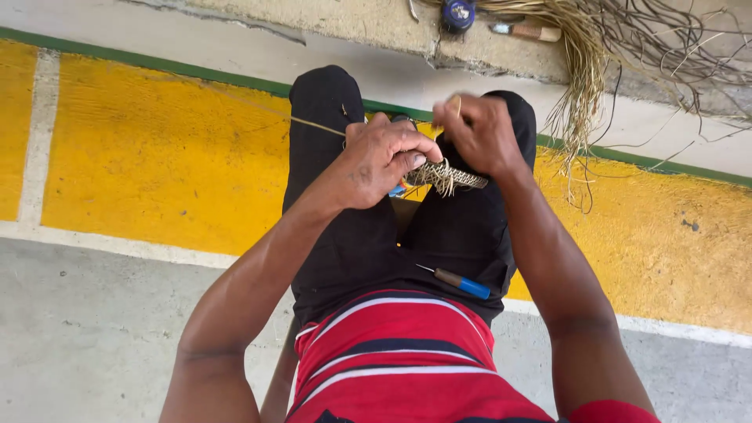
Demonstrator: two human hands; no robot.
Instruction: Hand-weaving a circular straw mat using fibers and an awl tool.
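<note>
A small woven piece of straw-coloured fibre (448, 176) is held over my knees, which are in black trousers. My left hand (380, 160) pinches its left end between thumb and fingers. A thin fibre strand (313, 124) runs out to the left from this hand. My right hand (476, 133) is closed on the piece's right end and pinches a strand that sticks up above the knuckles. An awl with a blue handle (462, 283) lies loose on my right thigh.
A bundle of long dry fibres (583, 70) hangs from a concrete ledge at the top right, beside dark thin twigs (674, 47). A round blue object (457, 13) and a wooden-handled tool (533, 31) rest on that ledge. The floor is yellow-painted and grey concrete.
</note>
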